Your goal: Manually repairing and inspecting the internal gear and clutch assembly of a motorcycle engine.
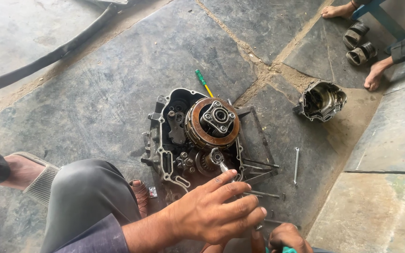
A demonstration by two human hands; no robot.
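Crouched on the grey stone slab floor (94, 93), I work over an open, oil-stained aluminium engine crankcase (165, 154) that lies flat on the ground in front of my knee. My left hand (214, 211) reaches across it with fingers spread and flat, the index finger resting on the shaft of a slim steel socket tool (221, 164) whose head sits on a small gear just below the round, rust-brown clutch assembly (213, 122); this grip is loose, laid on rather than clenched. My right hand (287, 238) shows only at the bottom edge, knuckles curled over what may be a scrap of teal cloth, and I cannot tell from here whether that grip is clenched on anything. Behind the crankcase lies a screwdriver with a green handle and yellow shank (204, 83), its tip pointing toward the casing. To the right, well apart from the clutch, a thin steel spanner (296, 165) lies on the slab, with several long steel bolts (261, 164) scattered between it and the casing. Further off sits a detached grey engine side cover (322, 100), its hollow side up. Beyond it, another person's bare feet (375, 77) rest beside two short black rubber sleeves (358, 44). A black hose (48, 58) crosses the upper left floor.
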